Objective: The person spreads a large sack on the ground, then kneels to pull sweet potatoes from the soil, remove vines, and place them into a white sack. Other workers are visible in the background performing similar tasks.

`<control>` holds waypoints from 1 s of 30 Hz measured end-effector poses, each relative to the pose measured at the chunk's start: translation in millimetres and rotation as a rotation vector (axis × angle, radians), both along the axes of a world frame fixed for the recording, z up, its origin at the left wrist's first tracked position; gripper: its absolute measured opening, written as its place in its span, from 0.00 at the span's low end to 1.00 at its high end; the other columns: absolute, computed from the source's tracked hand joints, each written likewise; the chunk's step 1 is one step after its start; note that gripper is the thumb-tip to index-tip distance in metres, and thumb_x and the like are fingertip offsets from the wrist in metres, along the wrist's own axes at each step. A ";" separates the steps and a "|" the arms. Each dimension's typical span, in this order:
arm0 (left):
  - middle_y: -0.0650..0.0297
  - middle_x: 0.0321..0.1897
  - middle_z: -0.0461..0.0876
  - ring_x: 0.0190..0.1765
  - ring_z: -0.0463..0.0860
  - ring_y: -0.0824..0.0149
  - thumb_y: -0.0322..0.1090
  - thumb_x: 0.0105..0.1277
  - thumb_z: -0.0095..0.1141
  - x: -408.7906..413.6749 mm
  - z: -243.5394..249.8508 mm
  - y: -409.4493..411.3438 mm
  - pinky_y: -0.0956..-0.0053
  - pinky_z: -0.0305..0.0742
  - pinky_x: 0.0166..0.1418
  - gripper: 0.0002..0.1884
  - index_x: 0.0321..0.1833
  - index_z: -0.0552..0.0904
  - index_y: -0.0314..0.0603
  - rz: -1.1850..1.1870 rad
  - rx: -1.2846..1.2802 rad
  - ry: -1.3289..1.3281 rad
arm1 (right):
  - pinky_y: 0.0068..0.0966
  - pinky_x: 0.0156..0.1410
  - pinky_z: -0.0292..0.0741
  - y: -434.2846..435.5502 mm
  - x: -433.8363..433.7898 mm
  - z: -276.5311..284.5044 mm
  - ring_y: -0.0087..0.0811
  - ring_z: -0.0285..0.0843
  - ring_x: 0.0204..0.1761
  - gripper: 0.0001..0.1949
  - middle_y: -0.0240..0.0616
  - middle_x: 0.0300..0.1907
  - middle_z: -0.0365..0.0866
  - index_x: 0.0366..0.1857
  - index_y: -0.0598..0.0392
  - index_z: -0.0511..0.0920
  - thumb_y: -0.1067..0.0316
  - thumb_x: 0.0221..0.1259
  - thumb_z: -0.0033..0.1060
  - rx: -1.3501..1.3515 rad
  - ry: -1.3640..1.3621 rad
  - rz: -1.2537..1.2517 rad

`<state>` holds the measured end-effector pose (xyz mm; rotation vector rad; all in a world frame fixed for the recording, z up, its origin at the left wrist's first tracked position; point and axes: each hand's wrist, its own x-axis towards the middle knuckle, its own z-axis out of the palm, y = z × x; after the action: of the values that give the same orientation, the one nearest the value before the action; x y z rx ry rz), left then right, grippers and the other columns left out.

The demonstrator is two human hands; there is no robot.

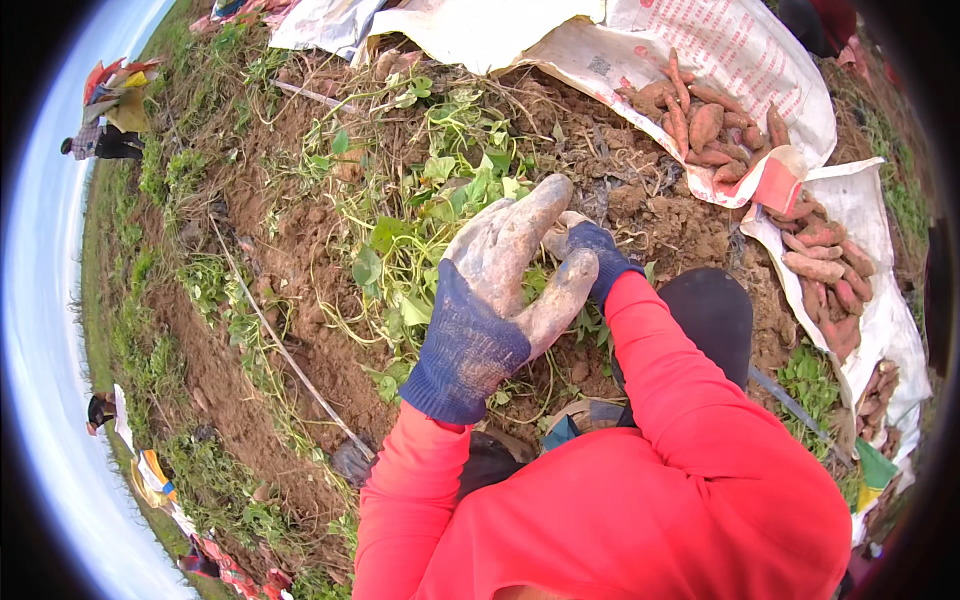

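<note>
In a blue knit glove with a dirt-stained white coating, my left hand (504,274) is raised over a patch of green vines (409,247). Its fingers point away from me and the thumb stands apart from them, with nothing visible between. Just beyond the left thumb is my right hand (592,241), gloved the same way. The left hand partly covers its fingers, so I cannot tell whether it holds anything. Leaves and stems lie beneath both hands on loose brown soil (675,225).
On the right, sweet potatoes (705,127) lie on a white printed woven sack (739,56). Another heap of sweet potatoes (829,255) rests on sacking nearer me. A long thin stick (289,352) crosses the left soil. A person (112,142) stands far off.
</note>
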<state>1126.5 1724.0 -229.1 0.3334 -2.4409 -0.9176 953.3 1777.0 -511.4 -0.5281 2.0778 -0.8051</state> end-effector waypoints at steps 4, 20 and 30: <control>0.44 0.58 0.83 0.62 0.82 0.46 0.62 0.63 0.61 -58.9 -118.0 -6.2 0.61 0.73 0.68 0.41 0.68 0.75 0.31 0.114 0.028 -0.577 | 0.39 0.67 0.75 18.4 15.0 -56.6 0.47 0.81 0.63 0.36 0.51 0.59 0.83 0.64 0.58 0.75 0.36 0.64 0.53 -0.296 -0.200 -0.165; 0.40 0.62 0.80 0.66 0.79 0.41 0.81 0.52 0.57 -41.2 -192.7 -34.9 0.55 0.70 0.72 0.57 0.71 0.73 0.35 0.013 -0.036 -1.357 | 0.40 0.74 0.68 48.2 13.8 49.6 0.52 0.74 0.69 0.48 0.61 0.66 0.75 0.69 0.60 0.71 0.23 0.60 0.48 0.319 0.089 0.216; 0.39 0.53 0.84 0.59 0.83 0.42 0.77 0.59 0.50 -42.0 -231.5 -41.5 0.57 0.75 0.64 0.46 0.54 0.86 0.33 0.041 0.079 -1.296 | 0.48 0.68 0.73 38.8 3.7 15.9 0.57 0.80 0.62 0.46 0.61 0.55 0.83 0.55 0.60 0.82 0.20 0.63 0.37 0.214 0.230 0.424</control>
<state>1084.6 1682.5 -460.7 1.3353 -3.4751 -0.9075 957.0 1815.8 -495.5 -0.9348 2.1173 -0.2823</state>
